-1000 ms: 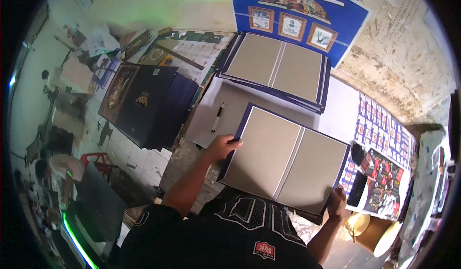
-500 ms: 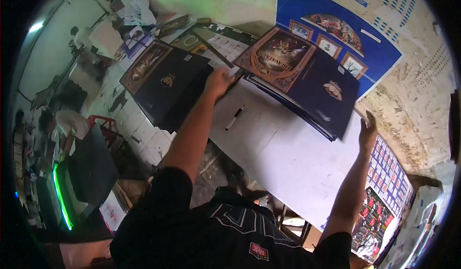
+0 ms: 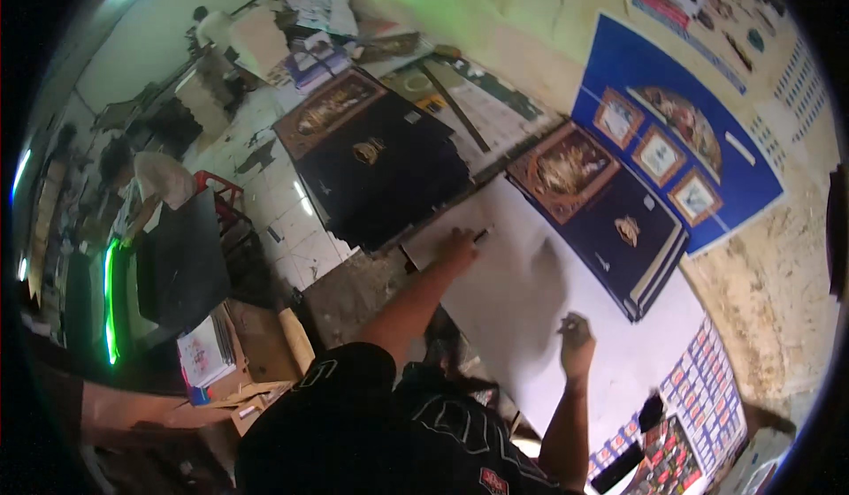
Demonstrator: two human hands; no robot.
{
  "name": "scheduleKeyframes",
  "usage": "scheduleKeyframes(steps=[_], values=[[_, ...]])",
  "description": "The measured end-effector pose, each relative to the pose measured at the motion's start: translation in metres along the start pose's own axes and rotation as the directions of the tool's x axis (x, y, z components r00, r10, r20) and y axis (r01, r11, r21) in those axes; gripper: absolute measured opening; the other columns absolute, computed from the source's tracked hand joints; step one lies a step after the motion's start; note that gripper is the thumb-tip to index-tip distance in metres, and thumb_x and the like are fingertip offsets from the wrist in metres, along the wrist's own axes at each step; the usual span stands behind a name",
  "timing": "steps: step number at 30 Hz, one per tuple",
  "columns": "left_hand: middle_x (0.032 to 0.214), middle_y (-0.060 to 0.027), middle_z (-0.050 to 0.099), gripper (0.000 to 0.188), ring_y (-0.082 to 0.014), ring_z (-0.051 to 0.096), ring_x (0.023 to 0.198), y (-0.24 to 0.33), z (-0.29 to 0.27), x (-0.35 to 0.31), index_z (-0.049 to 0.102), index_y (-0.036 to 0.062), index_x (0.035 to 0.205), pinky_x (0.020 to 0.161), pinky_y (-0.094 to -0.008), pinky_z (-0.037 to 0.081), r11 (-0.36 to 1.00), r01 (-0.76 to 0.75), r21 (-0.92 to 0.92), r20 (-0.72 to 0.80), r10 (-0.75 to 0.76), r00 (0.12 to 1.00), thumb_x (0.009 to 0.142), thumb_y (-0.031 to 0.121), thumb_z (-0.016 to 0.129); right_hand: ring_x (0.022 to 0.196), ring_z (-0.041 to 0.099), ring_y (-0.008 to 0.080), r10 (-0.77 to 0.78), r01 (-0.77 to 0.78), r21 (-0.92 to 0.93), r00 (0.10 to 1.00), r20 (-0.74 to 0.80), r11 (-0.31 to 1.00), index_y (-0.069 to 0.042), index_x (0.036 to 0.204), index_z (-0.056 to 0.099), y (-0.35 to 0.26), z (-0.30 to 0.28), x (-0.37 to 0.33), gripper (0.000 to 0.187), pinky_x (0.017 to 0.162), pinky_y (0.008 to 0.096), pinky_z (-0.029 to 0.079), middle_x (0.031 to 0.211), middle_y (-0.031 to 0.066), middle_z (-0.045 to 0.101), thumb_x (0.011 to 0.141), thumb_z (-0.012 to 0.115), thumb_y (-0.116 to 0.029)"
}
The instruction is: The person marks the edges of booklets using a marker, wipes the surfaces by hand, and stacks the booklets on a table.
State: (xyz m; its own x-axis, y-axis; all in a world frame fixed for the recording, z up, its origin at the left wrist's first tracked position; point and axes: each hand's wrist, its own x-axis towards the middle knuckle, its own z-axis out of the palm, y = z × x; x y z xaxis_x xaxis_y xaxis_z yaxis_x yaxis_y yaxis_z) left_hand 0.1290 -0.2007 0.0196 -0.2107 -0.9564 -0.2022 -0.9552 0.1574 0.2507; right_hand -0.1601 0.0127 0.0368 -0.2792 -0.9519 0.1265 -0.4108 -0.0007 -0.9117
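Note:
My left hand (image 3: 458, 249) rests on the white tabletop (image 3: 504, 292) with its fingers closed around a dark, slim pen (image 3: 482, 235). To its right, over the near part of the table, my right hand (image 3: 577, 343) is curled; whatever lies between its fingers is too small to make out. A pile of dark navy printed covers (image 3: 610, 217) with a brown picture panel lies against the wall, apart from both hands. Another pile of the same covers (image 3: 389, 172), uneven at its near edge, lies beyond my left hand.
A blue printed sheet (image 3: 659, 133) leans on the wall behind the right pile. Printed sheets (image 3: 685, 407) and a black phone-like object (image 3: 617, 468) lie at the near right. Cardboard boxes (image 3: 265, 345) stand at the left. A co-worker (image 3: 164, 181) bends beside a green-lit machine.
My hands have let go of the right pile, which now lies flat by the wall. My left hand has moved onto the pen, and my right hand has drawn back nearer to me.

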Motion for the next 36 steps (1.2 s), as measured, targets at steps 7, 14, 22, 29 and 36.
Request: scheduleKeyframes(steps=[7, 14, 22, 29, 36], values=[[0.099, -0.0227, 0.068, 0.033, -0.0354, 0.066, 0.095, 0.060, 0.034, -0.096, 0.066, 0.0031, 0.103, 0.083, -0.0487, 0.051, 0.768, -0.403, -0.498, 0.285, 0.584, 0.760, 0.094, 0.033, 0.056, 0.070, 0.069, 0.0295, -0.086, 0.201, -0.380, 0.950, 0.299, 0.903, -0.007, 0.125, 0.059, -0.061, 0.037, -0.036, 0.038, 0.064, 0.0396, 0.056, 0.092, 0.0149, 0.071, 0.088, 0.066, -0.012], [0.101, -0.0107, 0.069, 0.052, -0.0230, 0.064, 0.093, 0.073, 0.020, -0.130, 0.067, 0.0038, 0.107, 0.085, -0.0372, 0.048, 0.347, -0.304, -0.887, -0.072, 0.547, 0.834, 0.099, 0.052, 0.048, 0.085, 0.069, 0.0345, -0.053, 0.176, -0.600, 0.975, 0.216, 0.781, -0.006, 0.108, 0.065, -0.036, 0.019, -0.034, 0.026, 0.073, 0.0447, 0.056, 0.100, 0.0142, 0.071, 0.091, 0.066, -0.026], [0.082, -0.0027, 0.051, 0.084, -0.0069, 0.040, 0.061, 0.116, -0.055, -0.153, 0.037, 0.0081, 0.139, 0.049, -0.0216, 0.031, 0.076, -0.184, -0.980, -0.086, 0.672, 0.736, 0.092, 0.077, 0.026, 0.064, 0.060, 0.0164, 0.155, -0.097, 0.697, 0.988, -0.020, 0.711, 0.002, 0.112, 0.055, -0.117, -0.044, -0.043, 0.029, 0.061, 0.0293, 0.050, 0.073, 0.0099, 0.062, 0.104, 0.052, -0.025], [0.088, -0.0072, 0.055, 0.116, -0.0064, 0.039, 0.057, 0.192, -0.054, -0.182, 0.015, 0.0052, 0.151, 0.050, -0.0211, 0.032, 0.023, -0.181, -0.983, -0.087, 0.812, 0.577, 0.075, 0.091, 0.036, 0.065, 0.062, 0.0175, 0.150, 0.032, 0.813, 0.978, -0.145, 0.581, 0.002, 0.115, 0.053, -0.122, -0.074, -0.096, 0.028, 0.061, 0.0301, 0.051, 0.074, 0.0112, 0.063, 0.104, 0.050, -0.024], [0.112, -0.0115, 0.061, 0.135, -0.0017, 0.038, 0.057, 0.234, -0.057, -0.203, 0.005, 0.0080, 0.156, 0.049, -0.0188, 0.030, 0.127, -0.123, -0.984, 0.045, 0.853, 0.520, 0.061, 0.098, 0.038, 0.068, 0.061, 0.0141, 0.156, 0.038, 0.719, 0.967, -0.202, 0.694, 0.003, 0.114, 0.052, -0.124, -0.092, -0.129, 0.022, 0.063, 0.0278, 0.050, 0.076, 0.0089, 0.062, 0.103, 0.051, -0.016]])
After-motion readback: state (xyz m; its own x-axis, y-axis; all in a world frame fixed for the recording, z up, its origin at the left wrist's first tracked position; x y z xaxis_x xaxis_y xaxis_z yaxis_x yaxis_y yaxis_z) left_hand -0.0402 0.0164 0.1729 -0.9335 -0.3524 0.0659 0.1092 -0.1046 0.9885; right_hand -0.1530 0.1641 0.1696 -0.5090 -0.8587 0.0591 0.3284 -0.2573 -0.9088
